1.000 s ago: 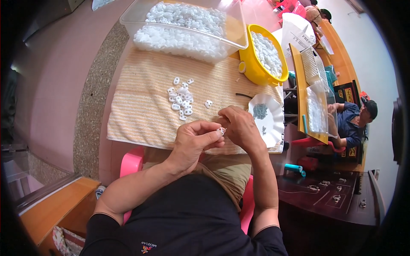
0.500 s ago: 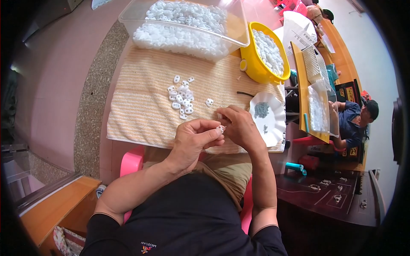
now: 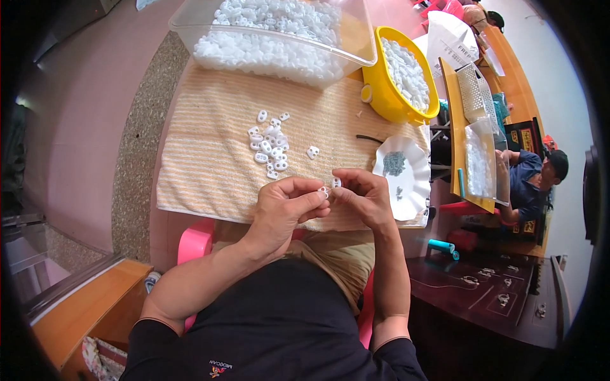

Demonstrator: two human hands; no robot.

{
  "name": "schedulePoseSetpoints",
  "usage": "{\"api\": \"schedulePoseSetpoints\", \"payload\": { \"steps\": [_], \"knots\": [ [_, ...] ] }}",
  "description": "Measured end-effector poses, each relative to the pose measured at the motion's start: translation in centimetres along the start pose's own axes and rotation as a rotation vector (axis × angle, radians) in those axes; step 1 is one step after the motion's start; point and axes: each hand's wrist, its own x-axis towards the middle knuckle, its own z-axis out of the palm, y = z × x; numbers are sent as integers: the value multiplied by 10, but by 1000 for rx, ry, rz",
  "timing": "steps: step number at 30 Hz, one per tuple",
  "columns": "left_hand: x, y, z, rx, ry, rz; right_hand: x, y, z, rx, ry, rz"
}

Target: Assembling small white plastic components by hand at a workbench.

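Above the near edge of a striped towel (image 3: pixel 210 140), my left hand (image 3: pixel 279 206) pinches a small white plastic piece (image 3: pixel 325 192) with holes in it. Close beside it, my right hand (image 3: pixel 368 197) holds an oval white plastic piece (image 3: pixel 336 182) between thumb and forefinger, with two dark holes showing. The two pieces are near each other; whether they touch I cannot tell. Farther off on the towel lies a heap of similar white pieces (image 3: pixel 273 143), and a single white piece (image 3: pixel 312 152) sits apart to its right.
A clear bin (image 3: pixel 279 35) of white parts stands at the back, beside a yellow tub (image 3: pixel 381 101) of white pieces. At right, a white fluted plate (image 3: pixel 416 184) bears small grey metal bits (image 3: pixel 394 163). A dark strip (image 3: pixel 368 138) lies near it. Another person (image 3: pixel 534 178) sits farther right.
My right hand has turned and drawn back slightly to the right, so the oval piece in its fingers now shows. My left hand still holds its piece, shifted slightly left.
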Motion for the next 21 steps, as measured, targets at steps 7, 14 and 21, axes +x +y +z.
{"api": "schedulePoseSetpoints", "payload": {
  "steps": [7,14,21],
  "knots": [
    [3,-2,-4,16,24,-15,-3,-4,3,25,-25,-39],
    [4,-3,-5,32,43,-44,-5,-4,4,135,-66,-13],
    [5,-3,-6,53,38,-63,-4,-1,2,159,-72,-20]
  ]
}}
